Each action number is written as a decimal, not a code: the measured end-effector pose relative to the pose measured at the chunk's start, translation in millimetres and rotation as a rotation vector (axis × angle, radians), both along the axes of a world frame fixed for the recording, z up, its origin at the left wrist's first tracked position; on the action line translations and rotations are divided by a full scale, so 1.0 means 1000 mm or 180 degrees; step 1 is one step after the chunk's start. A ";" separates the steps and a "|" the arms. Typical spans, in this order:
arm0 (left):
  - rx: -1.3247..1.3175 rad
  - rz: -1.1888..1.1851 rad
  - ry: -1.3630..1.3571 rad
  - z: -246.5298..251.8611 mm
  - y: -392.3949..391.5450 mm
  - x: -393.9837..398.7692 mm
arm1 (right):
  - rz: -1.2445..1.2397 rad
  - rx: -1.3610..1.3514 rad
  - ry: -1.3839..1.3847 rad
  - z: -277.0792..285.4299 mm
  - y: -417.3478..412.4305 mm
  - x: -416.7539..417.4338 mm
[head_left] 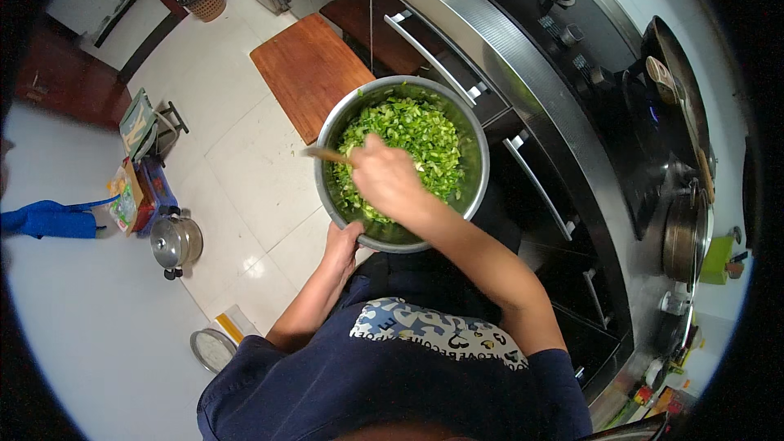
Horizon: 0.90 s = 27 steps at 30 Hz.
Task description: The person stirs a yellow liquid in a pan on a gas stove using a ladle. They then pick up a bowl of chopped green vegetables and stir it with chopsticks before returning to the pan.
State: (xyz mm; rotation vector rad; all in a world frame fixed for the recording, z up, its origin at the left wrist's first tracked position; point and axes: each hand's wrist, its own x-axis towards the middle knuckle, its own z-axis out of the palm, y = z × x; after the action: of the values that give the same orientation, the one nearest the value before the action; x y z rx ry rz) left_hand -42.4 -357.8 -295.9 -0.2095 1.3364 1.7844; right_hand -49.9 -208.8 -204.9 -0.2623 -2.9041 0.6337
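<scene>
A large steel mixing bowl (482, 162) sits in front of my body, full of chopped green vegetables (422, 131). My left hand (344, 244) grips the bowl's near left rim, thumb on top. Over the greens, my right hand (386, 174) is closed around a wooden utensil (327, 154), blurred by motion. One end of it sticks out past the bowl's left rim; its other end is hidden by the hand and greens, so I cannot tell its exact kind. What supports the bowl from below is hidden.
A low wooden bench (309, 73) stands just beyond the bowl. Dark cabinets with metal handles (539, 190) line the right, under a gas hob (566, 37), a wok (680, 67) and a pot (683, 239). A lidded steel pot (177, 242) and a folding stool (144, 125) stand on the left.
</scene>
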 end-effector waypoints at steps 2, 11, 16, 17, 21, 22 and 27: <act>-0.0071 0.0078 0.0023 -0.001 -0.002 0.004 | -0.0086 -0.0602 0.0264 0.020 0.032 0.038; 0.0099 -0.0102 0.0322 0.017 -0.007 -0.008 | -0.1888 -0.3090 0.0985 0.073 0.082 0.164; -0.0092 -0.0321 0.0121 0.030 -0.015 -0.021 | -0.2034 -0.3079 0.1462 0.086 0.074 0.183; -0.0075 -0.0328 0.0076 0.030 -0.017 -0.023 | -0.2102 -0.2938 0.1398 0.089 0.074 0.183; -0.0076 -0.0340 -0.0050 0.044 -0.016 -0.022 | -0.2549 -0.2762 0.1666 0.081 0.078 0.177; -0.0100 -0.0332 -0.0036 0.045 -0.014 -0.019 | -0.2613 -0.2826 0.1672 0.073 0.083 0.174; -0.0160 -0.0376 0.0160 0.053 -0.014 -0.019 | -0.2564 -0.3261 0.2034 0.007 0.091 0.130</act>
State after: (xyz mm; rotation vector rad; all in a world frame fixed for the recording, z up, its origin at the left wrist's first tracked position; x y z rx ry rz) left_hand -61.1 -372.0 -243.1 -0.1112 1.4013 1.6686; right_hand 80.1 -117.6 -198.1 -1.0165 -1.4591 1.5568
